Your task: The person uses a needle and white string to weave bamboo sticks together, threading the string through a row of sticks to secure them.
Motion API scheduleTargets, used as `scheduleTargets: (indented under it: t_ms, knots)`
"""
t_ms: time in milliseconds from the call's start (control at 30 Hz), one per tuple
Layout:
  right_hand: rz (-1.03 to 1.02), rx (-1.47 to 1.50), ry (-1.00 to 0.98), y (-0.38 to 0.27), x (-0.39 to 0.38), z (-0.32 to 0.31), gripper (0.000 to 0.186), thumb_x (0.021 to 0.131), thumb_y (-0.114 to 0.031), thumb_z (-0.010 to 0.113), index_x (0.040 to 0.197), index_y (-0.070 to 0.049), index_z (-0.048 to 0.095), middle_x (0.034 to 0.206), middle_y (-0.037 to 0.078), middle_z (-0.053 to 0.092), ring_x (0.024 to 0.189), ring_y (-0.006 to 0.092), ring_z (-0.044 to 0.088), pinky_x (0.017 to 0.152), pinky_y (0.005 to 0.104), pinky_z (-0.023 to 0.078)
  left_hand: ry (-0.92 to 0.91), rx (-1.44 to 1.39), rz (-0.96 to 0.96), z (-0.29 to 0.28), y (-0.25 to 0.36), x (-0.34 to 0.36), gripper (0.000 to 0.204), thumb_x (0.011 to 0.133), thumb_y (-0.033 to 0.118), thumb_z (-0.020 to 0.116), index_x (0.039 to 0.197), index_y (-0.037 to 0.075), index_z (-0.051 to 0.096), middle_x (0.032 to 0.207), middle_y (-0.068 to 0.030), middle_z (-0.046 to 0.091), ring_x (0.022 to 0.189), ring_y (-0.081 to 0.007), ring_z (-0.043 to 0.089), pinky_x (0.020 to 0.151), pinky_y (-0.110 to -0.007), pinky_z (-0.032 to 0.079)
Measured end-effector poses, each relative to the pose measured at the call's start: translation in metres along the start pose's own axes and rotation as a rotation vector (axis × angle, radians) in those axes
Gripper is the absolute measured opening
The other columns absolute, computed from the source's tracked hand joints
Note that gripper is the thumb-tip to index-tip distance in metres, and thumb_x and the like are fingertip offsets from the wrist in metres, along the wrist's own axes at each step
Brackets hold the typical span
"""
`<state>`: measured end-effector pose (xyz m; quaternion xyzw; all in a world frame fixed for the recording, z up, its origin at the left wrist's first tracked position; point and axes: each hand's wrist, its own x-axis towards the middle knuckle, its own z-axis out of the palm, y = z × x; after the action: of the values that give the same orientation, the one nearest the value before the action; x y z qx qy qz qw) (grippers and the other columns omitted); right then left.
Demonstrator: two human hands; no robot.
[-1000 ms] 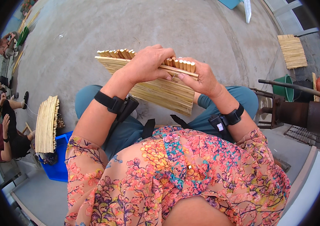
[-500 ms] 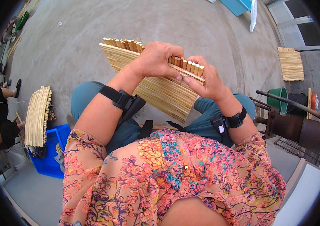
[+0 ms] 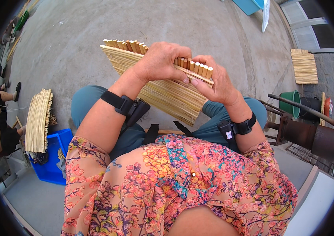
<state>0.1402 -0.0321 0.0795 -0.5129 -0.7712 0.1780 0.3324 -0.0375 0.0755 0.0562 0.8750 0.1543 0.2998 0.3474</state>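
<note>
A mat of straw-coloured reed stalks (image 3: 171,100) hangs slanted in front of me, over my lap. Along its upper edge runs a row of short cut stalk ends with pale tips. My left hand (image 3: 162,62) grips that edge near its middle, fingers over the far side and thumb on the near side. Close beside it, my right hand (image 3: 217,82) is closed round the right end of the same edge. The two thumbs nearly meet on the outer stalk. My palms and fingers hide part of the stalk row.
Another reed mat (image 3: 38,120) stands at left by a blue bin (image 3: 52,173), near a seated person (image 3: 2,126). A third mat (image 3: 304,67) lies at far right. Below it are a green bucket (image 3: 290,103) and a rusty metal machine (image 3: 306,131). A light-blue container (image 3: 249,5) stands at the back.
The mat's left end has shifted slightly left and up. Both hands keep their grip with almost no movement. The seated person's hand at left has moved a little.
</note>
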Motion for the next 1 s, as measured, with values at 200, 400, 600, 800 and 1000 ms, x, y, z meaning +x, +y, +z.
scheduleTargets:
  t_ms: [200,400,600,800,1000]
  knots:
    - [-0.048,0.003,0.007,0.001,-0.002,0.001,0.043,0.073,-0.017,0.065,0.109,-0.003,0.049,0.092,0.016,0.061,0.080,0.0303,0.063,0.070,0.0344,0.050,0.008,-0.010,0.042,-0.001,0.003,-0.002,0.038,0.050,0.020,0.083,0.076,0.006,0.059,0.068,-0.0057,0.058,0.065,-0.0228,0.057,0.057,-0.031,0.043]
    - [-0.031,0.050,0.041,0.001,-0.007,0.004,0.044,0.071,-0.013,0.065,0.109,0.001,0.048,0.090,0.017,0.061,0.079,0.0293,0.063,0.068,0.0333,0.050,0.046,-0.021,0.058,0.002,0.007,-0.006,0.037,0.050,0.020,0.082,0.077,0.007,0.059,0.068,-0.0055,0.059,0.065,-0.0234,0.057,0.056,-0.032,0.043]
    - [-0.080,-0.047,0.047,-0.005,-0.012,0.001,0.045,0.071,-0.011,0.065,0.110,0.005,0.048,0.089,0.017,0.062,0.075,0.0286,0.064,0.066,0.0331,0.051,0.047,0.030,0.061,0.005,0.011,-0.008,0.038,0.049,0.023,0.081,0.077,0.009,0.059,0.068,-0.0052,0.059,0.065,-0.0245,0.058,0.055,-0.033,0.044]
    - [-0.115,-0.056,0.041,-0.009,-0.015,0.000,0.043,0.072,-0.007,0.063,0.111,0.005,0.049,0.092,0.018,0.062,0.077,0.0277,0.064,0.068,0.0323,0.051,0.072,0.031,0.060,0.008,0.014,-0.011,0.038,0.049,0.022,0.081,0.078,0.009,0.060,0.067,-0.0051,0.060,0.064,-0.0251,0.059,0.055,-0.034,0.044]
    - [-0.162,-0.044,0.033,-0.011,-0.017,0.001,0.046,0.073,-0.006,0.063,0.114,0.006,0.047,0.089,0.016,0.063,0.075,0.0269,0.065,0.066,0.0316,0.051,0.054,0.038,0.082,0.009,0.015,-0.011,0.039,0.048,0.020,0.081,0.078,0.009,0.058,0.066,-0.0058,0.060,0.063,-0.0254,0.060,0.055,-0.033,0.045]
